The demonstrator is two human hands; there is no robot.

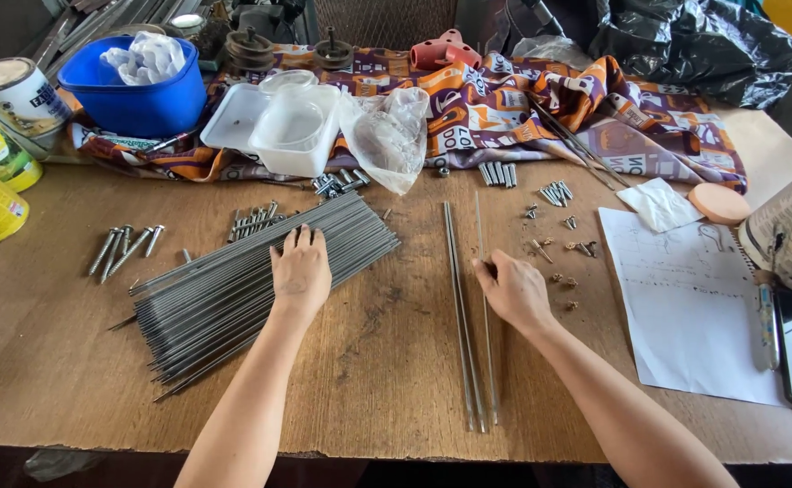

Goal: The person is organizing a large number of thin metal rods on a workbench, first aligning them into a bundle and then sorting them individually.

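Observation:
A wide fan of thin grey metal rods lies on the wooden table, left of centre. My left hand rests flat on top of the fan, fingers together. A few separate rods lie straight in the middle of the table. My right hand sits beside them, its fingertips pinching one thin rod at the right of that small group.
Bolts lie left of the fan, small screws right of the rods. A paper sheet, pen, dark tablet and round pink disc sit at right. Paint cans, a blue tub, white trays and patterned cloth line the back.

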